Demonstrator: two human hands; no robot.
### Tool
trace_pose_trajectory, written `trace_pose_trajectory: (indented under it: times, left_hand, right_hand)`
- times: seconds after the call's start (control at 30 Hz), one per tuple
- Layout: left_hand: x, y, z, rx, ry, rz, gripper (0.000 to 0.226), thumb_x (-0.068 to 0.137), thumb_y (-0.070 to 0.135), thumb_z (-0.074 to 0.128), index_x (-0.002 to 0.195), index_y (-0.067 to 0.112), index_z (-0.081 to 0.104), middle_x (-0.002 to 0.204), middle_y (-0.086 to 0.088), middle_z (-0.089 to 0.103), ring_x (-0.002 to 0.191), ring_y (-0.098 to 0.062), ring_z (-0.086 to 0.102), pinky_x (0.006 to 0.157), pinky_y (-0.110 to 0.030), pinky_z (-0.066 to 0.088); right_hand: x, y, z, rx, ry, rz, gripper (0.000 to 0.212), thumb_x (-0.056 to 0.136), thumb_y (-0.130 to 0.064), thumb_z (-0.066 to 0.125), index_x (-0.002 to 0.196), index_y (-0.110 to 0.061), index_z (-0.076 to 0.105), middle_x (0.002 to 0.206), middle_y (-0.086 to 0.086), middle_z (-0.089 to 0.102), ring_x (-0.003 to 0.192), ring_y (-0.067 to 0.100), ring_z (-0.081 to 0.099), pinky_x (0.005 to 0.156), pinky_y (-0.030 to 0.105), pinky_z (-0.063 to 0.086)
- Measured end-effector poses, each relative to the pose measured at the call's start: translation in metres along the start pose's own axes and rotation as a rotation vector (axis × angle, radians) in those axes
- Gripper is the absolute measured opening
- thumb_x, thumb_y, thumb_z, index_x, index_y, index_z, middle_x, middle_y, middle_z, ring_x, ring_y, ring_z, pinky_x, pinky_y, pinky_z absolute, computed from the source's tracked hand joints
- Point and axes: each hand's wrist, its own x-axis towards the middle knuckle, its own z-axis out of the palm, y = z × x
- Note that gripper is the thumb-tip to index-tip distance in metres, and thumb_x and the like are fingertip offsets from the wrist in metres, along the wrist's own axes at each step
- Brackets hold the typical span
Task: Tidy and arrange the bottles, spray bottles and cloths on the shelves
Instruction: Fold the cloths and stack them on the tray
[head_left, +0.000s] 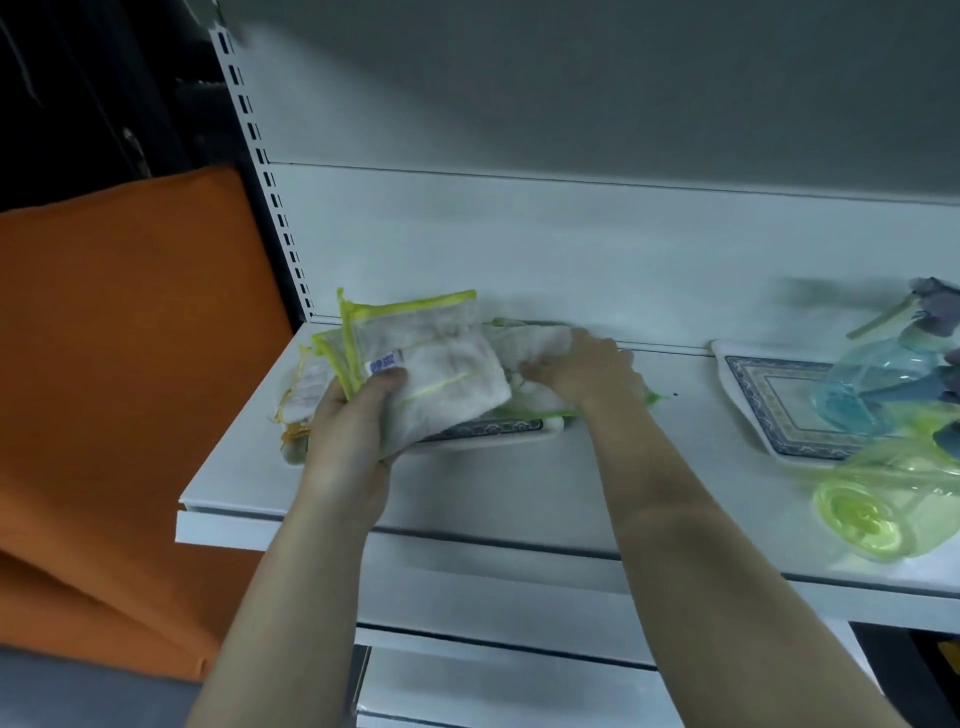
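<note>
a white metal shelf (519, 488) juts out from a pale back panel, with a slotted upright (260, 156) at its left edge and an orange panel (130, 364) beyond that. the left hand (358, 421) is closed around a bundle of white cloths with yellow-green edging (431, 358), thumb on top near a small blue-printed label, lifting the bundle's near side off the shelf at a tilt. under and behind that bundle lies a patterned tray (493, 428), only its front rim showing. the right hand (582, 374) is curled, fingers bent down onto another white cloth (540, 338) lying on the tray just right of the held bundle; whether it actually pinches the cloth cannot be told. a few orange-trimmed cloths (301, 400) peek out at the left hand's far side. well apart to the right, a second patterned tray (763, 395) carries a clear blue spray bottle (872, 384) lying tilted, and a yellow-green spray bottle (883, 504) lies on its side at the tray's front corner, its base facing the camera. this right area is blurred.
</note>
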Motion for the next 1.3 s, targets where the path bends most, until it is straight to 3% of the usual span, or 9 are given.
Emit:
trace_pose_trajectory:
  times: [0.17, 0.47, 0.63, 0.83, 0.93, 1.03, 1.1, 1.17, 1.3]
  left_hand:
    - [0.006, 0.002, -0.003, 0.027, 0.058, 0.032, 0.029, 0.09, 0.009, 0.064, 0.118, 0.017, 0.066, 0.111, -0.007, 0.074, 0.105, -0.028, 0.07, 0.088, -0.042, 0.055]
    - [0.014, 0.002, 0.013, 0.083, 0.06, 0.026, 0.024, 0.088, 0.012, 0.065, 0.111, 0.019, 0.069, 0.106, -0.004, 0.076, 0.102, -0.033, 0.07, 0.092, -0.057, 0.054]
    - [0.02, -0.001, 0.044, 0.13, -0.066, 0.026, 0.02, 0.093, 0.008, 0.055, 0.099, 0.024, 0.065, 0.078, 0.011, 0.075, 0.073, -0.012, 0.071, 0.065, -0.027, 0.054]
    - [0.051, -0.013, 0.075, 0.142, -0.163, -0.002, 0.035, 0.089, 0.007, 0.056, 0.122, 0.019, 0.06, 0.103, -0.004, 0.074, 0.091, -0.025, 0.073, 0.066, -0.034, 0.057]
    - [0.064, -0.022, 0.078, 0.573, -0.097, 0.036, 0.08, 0.079, 0.023, 0.068, 0.15, 0.032, 0.033, 0.103, -0.001, 0.065, 0.096, -0.024, 0.067, 0.091, -0.04, 0.051]
    - [0.06, -0.036, 0.077, 1.106, -0.084, 0.191, 0.08, 0.094, 0.011, 0.05, 0.159, 0.023, 0.004, 0.103, -0.005, 0.06, 0.089, -0.027, 0.059, 0.085, -0.039, 0.049]
    - [0.053, -0.039, 0.077, 1.428, -0.075, 0.288, 0.066, 0.098, 0.014, 0.045, 0.157, 0.017, 0.016, 0.15, -0.021, 0.035, 0.131, -0.038, 0.044, 0.105, -0.044, 0.038]
    - [0.053, -0.044, 0.075, 1.722, -0.013, 0.367, 0.051, 0.099, 0.017, 0.042, 0.15, 0.012, 0.034, 0.16, -0.029, 0.012, 0.146, -0.043, 0.021, 0.115, -0.047, 0.026]
    - [0.048, -0.057, 0.078, 1.675, -0.244, 0.842, 0.05, 0.092, 0.034, 0.047, 0.142, 0.028, 0.05, 0.156, -0.016, 0.036, 0.137, -0.037, 0.039, 0.114, -0.052, 0.025]
  right_hand:
    - [0.01, -0.004, 0.002, 0.098, 0.005, -0.093, 0.05, 0.071, -0.049, 0.06, 0.116, -0.029, 0.061, 0.111, 0.001, 0.069, 0.1, 0.027, 0.066, 0.078, 0.033, 0.05]
    - [0.014, 0.013, -0.03, 0.381, 0.249, -0.216, 0.03, 0.089, -0.021, 0.054, 0.117, -0.019, 0.065, 0.114, 0.008, 0.068, 0.108, 0.03, 0.061, 0.078, 0.028, 0.041]
    - [0.003, 0.023, -0.076, 0.54, 0.531, -0.236, 0.027, 0.09, -0.015, 0.051, 0.112, -0.015, 0.066, 0.109, 0.005, 0.07, 0.105, 0.025, 0.062, 0.071, 0.017, 0.03]
    - [-0.013, 0.038, -0.11, 0.617, 0.671, -0.225, 0.028, 0.09, -0.015, 0.052, 0.115, -0.015, 0.065, 0.106, 0.0, 0.069, 0.102, 0.021, 0.061, 0.07, 0.014, 0.031]
    - [-0.014, 0.046, -0.109, 0.601, 0.647, -0.192, 0.028, 0.09, -0.016, 0.052, 0.114, -0.016, 0.066, 0.106, 0.001, 0.07, 0.102, 0.021, 0.062, 0.07, 0.015, 0.032]
    - [-0.016, 0.047, -0.103, 0.601, 0.61, -0.176, 0.028, 0.09, -0.018, 0.052, 0.113, -0.016, 0.066, 0.105, 0.003, 0.071, 0.102, 0.024, 0.063, 0.074, 0.02, 0.037]
    - [-0.019, 0.044, -0.1, 0.593, 0.589, -0.179, 0.031, 0.09, -0.019, 0.053, 0.118, -0.016, 0.065, 0.108, 0.005, 0.07, 0.105, 0.025, 0.063, 0.076, 0.022, 0.038]
    - [-0.023, 0.037, -0.099, 0.601, 0.548, -0.169, 0.038, 0.092, -0.02, 0.053, 0.129, -0.015, 0.06, 0.116, 0.007, 0.068, 0.11, 0.025, 0.06, 0.078, 0.022, 0.037]
    - [-0.032, 0.024, -0.099, 0.581, 0.495, -0.168, 0.036, 0.093, -0.021, 0.054, 0.126, -0.011, 0.06, 0.117, 0.009, 0.067, 0.111, 0.028, 0.059, 0.08, 0.027, 0.041]
